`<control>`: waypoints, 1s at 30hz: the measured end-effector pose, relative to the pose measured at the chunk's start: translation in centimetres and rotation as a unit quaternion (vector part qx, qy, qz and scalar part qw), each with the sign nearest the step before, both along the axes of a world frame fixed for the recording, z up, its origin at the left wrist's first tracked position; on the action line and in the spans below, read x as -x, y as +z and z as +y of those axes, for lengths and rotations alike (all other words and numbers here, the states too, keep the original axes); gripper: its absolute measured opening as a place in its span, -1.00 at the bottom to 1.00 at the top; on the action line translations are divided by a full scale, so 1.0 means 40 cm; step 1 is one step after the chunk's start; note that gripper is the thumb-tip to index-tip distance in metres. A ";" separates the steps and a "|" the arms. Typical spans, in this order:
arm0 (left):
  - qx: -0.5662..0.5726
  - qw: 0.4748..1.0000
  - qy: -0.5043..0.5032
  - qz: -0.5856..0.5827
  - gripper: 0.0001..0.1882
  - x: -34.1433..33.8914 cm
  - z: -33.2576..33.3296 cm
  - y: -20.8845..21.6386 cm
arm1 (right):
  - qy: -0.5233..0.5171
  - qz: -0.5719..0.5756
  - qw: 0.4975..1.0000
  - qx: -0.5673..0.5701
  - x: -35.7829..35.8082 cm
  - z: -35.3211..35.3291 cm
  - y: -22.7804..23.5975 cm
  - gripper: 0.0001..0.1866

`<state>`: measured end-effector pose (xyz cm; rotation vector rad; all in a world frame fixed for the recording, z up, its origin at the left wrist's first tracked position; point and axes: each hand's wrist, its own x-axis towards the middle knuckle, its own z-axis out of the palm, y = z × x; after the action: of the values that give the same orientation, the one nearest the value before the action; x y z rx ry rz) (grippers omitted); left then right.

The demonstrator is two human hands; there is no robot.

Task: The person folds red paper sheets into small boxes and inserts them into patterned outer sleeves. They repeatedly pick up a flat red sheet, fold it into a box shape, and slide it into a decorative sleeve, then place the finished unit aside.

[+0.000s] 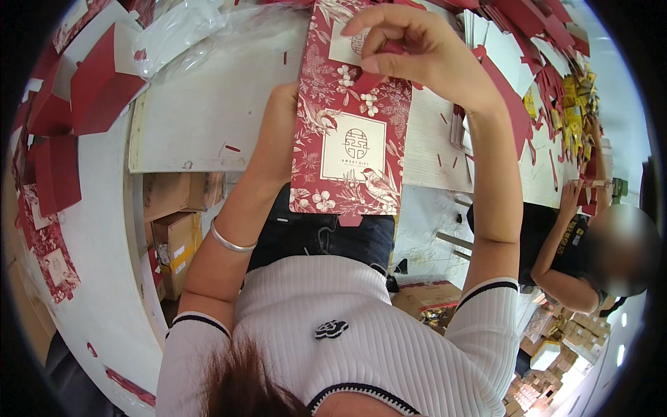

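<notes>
The right hand [410, 45] pinches the top flap of a light, stiff, creasable red card sleeve [351, 118]; the left hand [281, 104] grips its edge from behind.

Open desk [201, 104] is lying bare just left of the left hand [281, 115]. Folded red boxes [90, 83] are crowding farther left, red card stacks [528, 42] are blocking right of the right hand [410, 48], and clear plastic wrap [180, 35] is lying beyond.
</notes>
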<state>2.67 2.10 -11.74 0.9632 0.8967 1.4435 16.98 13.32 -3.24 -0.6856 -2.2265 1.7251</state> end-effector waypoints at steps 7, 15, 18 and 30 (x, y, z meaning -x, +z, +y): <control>0.050 0.996 -0.053 -0.058 -0.84 0.010 0.010 -0.011 | -0.169 0.031 0.982 -0.083 0.023 -0.028 -0.028 -0.83; 0.064 0.996 -0.052 -0.022 -0.85 0.007 0.004 0.017 | -0.129 0.070 0.988 -0.054 -0.018 -0.020 -0.030 -0.81; -0.022 0.957 -0.035 0.286 -0.85 0.039 0.001 0.017 | -0.121 0.049 0.988 -0.086 -0.035 -0.014 -0.036 -0.77; -0.430 0.762 0.143 0.463 -0.68 0.075 0.106 0.155 | -0.303 0.301 0.899 0.096 0.007 -0.040 0.037 -0.83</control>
<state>-0.32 6.36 -5.52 2.4739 1.0898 1.6503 16.69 11.71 -1.74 -0.6677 -1.2632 1.5471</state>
